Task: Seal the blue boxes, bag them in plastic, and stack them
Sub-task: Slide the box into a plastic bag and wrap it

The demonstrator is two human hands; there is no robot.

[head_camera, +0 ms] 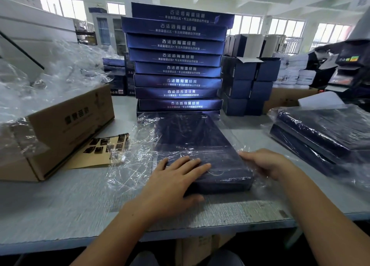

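Note:
A flat dark blue box (192,137) lies on the grey table (80,201) in front of me, inside a clear plastic bag (130,165) that spreads loosely to its left. My left hand (174,179) rests flat on the box's near left corner, fingers straight. At the box's near right edge, my right hand (264,163) touches the bag with relaxed fingers. Behind the box rises a tall stack of blue boxes (178,57) with white lettering. Bagged blue boxes (324,133) are stacked at the right.
An open cardboard carton (60,133) full of crumpled plastic bags (40,75) stands at the left, a sheet of stickers (104,145) beside it. Smaller dark blue cartons (250,81) stand behind on the right. A black machine (348,65) sits at the far right.

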